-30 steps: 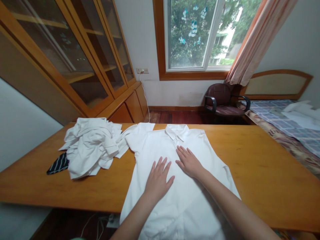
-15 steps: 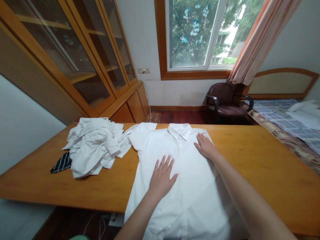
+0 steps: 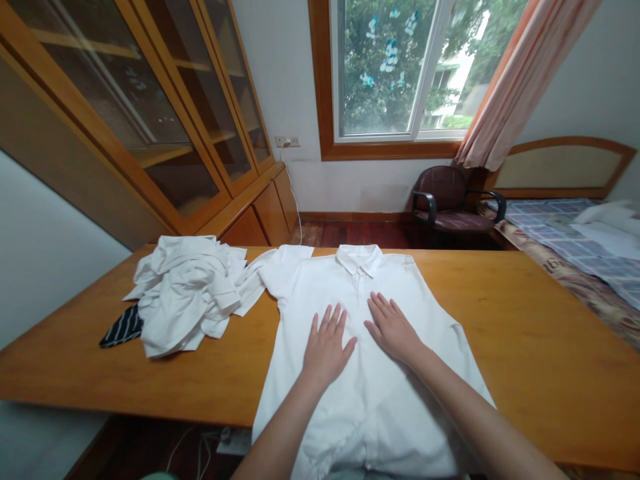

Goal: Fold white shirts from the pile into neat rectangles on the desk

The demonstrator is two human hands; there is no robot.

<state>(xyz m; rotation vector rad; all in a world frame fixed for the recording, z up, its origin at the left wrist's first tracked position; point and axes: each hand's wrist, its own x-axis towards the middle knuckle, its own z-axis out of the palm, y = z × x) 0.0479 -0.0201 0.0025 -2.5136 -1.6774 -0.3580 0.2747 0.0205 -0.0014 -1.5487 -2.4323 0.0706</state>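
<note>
The white collared shirt (image 3: 365, 373) lies face up on the wooden table (image 3: 525, 347), its hem hanging over the near edge. Both palms rest flat on its chest, left hand (image 3: 327, 345) and right hand (image 3: 393, 329) either side of the placket, fingers spread and gripping nothing. Smoothing works best pressing evenly from the centre outward, clear of the heap of white clothes (image 3: 187, 290).

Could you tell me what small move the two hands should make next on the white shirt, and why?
Probably sweep both palms outward from the placket. The left hand and right hand lie flat, side by side on the chest of the white shirt, which is spread collar-up on the table, with faint creases near its hem.
</note>
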